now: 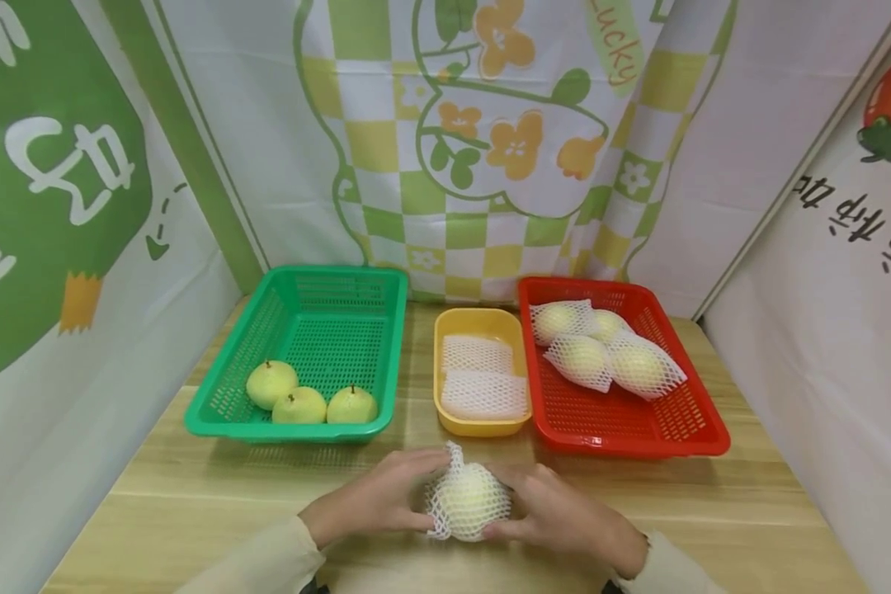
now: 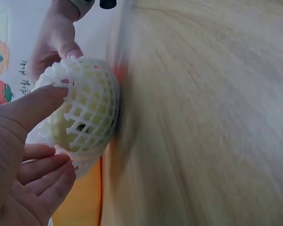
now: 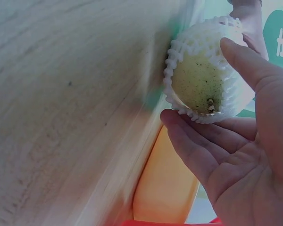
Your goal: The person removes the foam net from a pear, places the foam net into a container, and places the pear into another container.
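Note:
A pale yellow pear (image 1: 473,503) in a white foam net sleeve (image 1: 454,455) is at the near middle of the table, between both hands. My left hand (image 1: 386,493) grips the left side, thumb and fingers on the net's loose edge. From the right, my right hand (image 1: 557,511) holds the pear between thumb and fingers. In the right wrist view one end of the pear (image 3: 195,84) shows bare through the sleeve's open mouth. The left wrist view shows the net (image 2: 92,99) stretched over the other end, with a dark spot visible through the mesh.
A green basket (image 1: 395,346) at the left has three bare pears (image 1: 300,406) along its near side. White net sleeves (image 1: 484,394) lie in a small yellow bin (image 1: 483,428) at centre. Several netted pears (image 1: 585,360) sit in the red basket (image 1: 594,441) to the right.

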Motion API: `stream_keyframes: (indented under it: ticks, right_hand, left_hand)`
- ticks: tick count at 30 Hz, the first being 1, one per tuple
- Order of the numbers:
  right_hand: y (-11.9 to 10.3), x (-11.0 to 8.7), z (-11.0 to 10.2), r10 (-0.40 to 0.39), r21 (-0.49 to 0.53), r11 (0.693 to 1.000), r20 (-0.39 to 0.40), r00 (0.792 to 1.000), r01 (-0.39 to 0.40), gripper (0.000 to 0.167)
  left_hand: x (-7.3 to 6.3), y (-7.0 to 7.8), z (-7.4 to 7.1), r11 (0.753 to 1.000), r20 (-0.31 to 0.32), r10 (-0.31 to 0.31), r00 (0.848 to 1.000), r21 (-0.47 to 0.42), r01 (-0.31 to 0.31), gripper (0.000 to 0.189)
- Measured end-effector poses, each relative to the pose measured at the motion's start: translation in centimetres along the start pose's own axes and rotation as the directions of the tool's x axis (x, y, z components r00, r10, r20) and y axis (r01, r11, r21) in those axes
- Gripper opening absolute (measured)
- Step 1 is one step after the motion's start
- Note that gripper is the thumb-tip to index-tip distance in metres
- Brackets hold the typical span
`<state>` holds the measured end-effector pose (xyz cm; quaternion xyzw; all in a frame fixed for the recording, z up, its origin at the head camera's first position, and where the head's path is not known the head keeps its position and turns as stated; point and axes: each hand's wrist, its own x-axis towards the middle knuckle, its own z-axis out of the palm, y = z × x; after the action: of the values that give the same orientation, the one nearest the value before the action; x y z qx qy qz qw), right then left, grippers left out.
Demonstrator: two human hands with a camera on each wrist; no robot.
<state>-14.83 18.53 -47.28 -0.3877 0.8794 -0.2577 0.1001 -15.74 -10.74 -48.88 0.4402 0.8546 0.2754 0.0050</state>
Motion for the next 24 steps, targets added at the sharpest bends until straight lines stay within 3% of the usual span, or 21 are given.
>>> stream_keyframes:
  ticks: [8,16,24]
  right_hand:
    - [-0.2,0.1,-0.2,-0.034,-0.019,0.999,-0.001,0.999,0.034,0.078]
    - [-0.7,0.4,-0.6,-0.013,0.046,0.999,0.031,0.999,0.012,0.067]
    - [-0.5,-0.1,-0.9,0.015,0.082,0.997,0.019,1.000,-0.016,0.056]
  left_hand:
    - [1.1,0.9,1.1,0.990,0.064,-0.111,0.992,-0.075,0.116,0.093]
    - [2.1,1.2,1.9,0.989,0.029,-0.057,0.998,-0.133,0.061,0.097]
    - [2.1,1.0,2.0,0.982,0.042,-0.083,0.996,-0.165,0.089,0.089]
